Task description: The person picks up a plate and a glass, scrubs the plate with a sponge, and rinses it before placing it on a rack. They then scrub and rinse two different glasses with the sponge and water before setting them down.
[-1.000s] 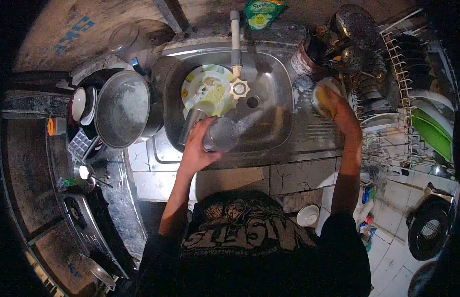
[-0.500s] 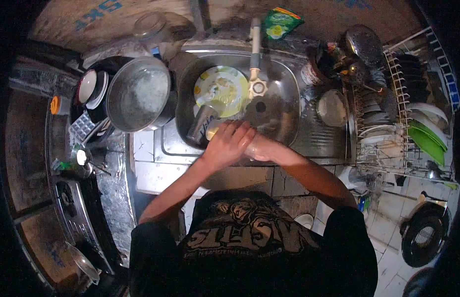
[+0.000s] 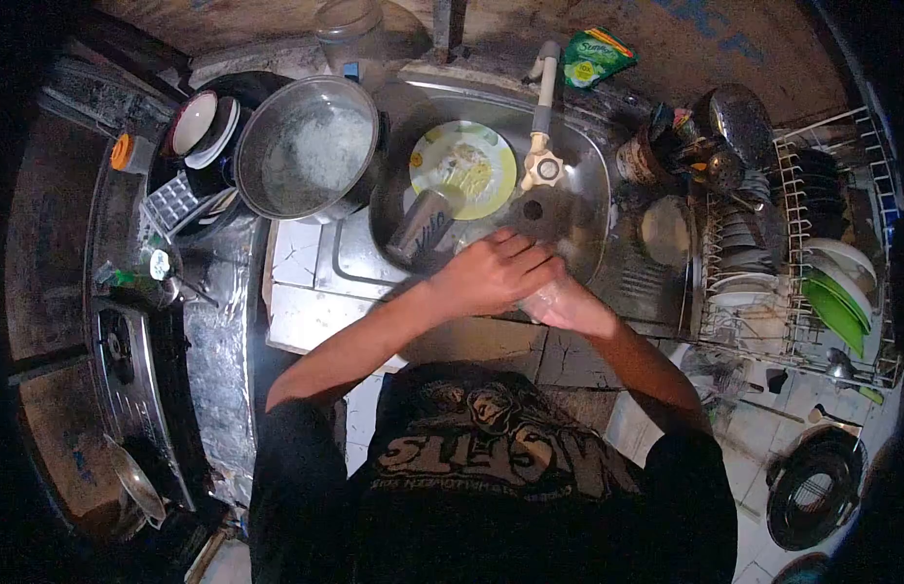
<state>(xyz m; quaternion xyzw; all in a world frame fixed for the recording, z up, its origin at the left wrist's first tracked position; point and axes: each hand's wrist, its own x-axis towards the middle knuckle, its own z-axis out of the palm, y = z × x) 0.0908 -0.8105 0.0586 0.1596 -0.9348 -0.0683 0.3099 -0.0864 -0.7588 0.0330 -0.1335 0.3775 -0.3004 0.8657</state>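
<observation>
Overlapping both hands at the sink front, lettered tumbler lying just beyond

Left hand is lying across the right hand, the two meeting over the front edge of the steel sink. Fingers are curling, but the left hand is hiding whatever is between the palms. Can't tell if they're clamping on something; a pale sheen by the right fingers is hinting at something clear or just wet skin.

Nearest thing: clear tumbler with dark lettering. It's lying tilted inside the sink, left of the hands and apart from them, its upper end overlapping the near rim of the yellow-edged plate in view. Plate is sitting in the basin left of the tap, food-like residue showing on its middle.

Handling, my read: tumbler is looking light and stiff, probably slick if wet. Glass or plastic isn't showing, so I'm treating it as fragile. Best hold is looking like a full wrap around the middle of the wall, thumb opposite fingers, easy squeeze, no pinching the lip. Plate is looking heavier, rigid, likely greasy; I'm favouring the rim, thumb on top, fingers under.
</observation>
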